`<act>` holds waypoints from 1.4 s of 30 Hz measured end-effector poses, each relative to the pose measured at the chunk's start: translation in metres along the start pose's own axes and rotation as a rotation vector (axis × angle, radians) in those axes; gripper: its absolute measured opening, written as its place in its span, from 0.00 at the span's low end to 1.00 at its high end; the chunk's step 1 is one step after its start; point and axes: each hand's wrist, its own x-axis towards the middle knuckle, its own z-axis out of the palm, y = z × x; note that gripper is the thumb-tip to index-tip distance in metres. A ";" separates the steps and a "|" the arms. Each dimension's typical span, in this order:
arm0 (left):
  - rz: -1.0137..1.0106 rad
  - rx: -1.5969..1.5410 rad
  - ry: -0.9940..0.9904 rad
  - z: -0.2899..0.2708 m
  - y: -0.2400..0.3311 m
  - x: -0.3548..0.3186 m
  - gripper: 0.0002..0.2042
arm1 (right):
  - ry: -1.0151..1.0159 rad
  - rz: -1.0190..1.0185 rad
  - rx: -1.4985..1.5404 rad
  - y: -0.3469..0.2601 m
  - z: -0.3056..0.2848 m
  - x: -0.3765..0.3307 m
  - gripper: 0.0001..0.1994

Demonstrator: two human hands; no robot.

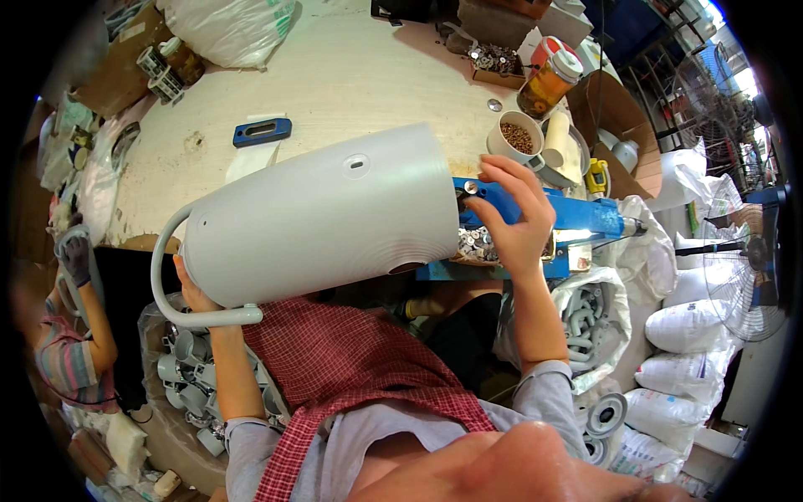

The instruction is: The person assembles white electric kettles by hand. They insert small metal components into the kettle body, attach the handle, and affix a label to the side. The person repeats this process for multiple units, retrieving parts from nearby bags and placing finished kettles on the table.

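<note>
A large light-grey plastic housing, tapered and hollow, lies across my front with a small oval slot near its top edge. A curved grey handle loops around its narrow left end. My left hand grips that end from below, its fingers partly hidden behind the shell. At the wide end, the housing meets a long blue machine. My right hand is over the machine, thumb and index finger curved apart beside a small shiny round piece. A tray of small metal parts sits below that hand.
A white cup of small brass-coloured pieces and a jar of amber liquid stand beyond my right hand. A blue tool lies on the table. Bags of grey parts flank me. Another person works at far left.
</note>
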 end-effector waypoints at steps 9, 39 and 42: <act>-0.078 -0.089 -0.197 0.098 -0.031 -0.027 0.21 | 0.233 0.531 0.339 0.023 -0.044 -0.094 0.12; 0.200 0.168 -0.692 0.069 -0.206 0.006 0.15 | 0.548 0.663 -0.013 0.093 -0.113 -0.138 0.18; 0.155 0.142 -0.683 0.120 -0.166 -0.030 0.20 | 0.549 0.551 -0.125 0.104 -0.147 -0.190 0.16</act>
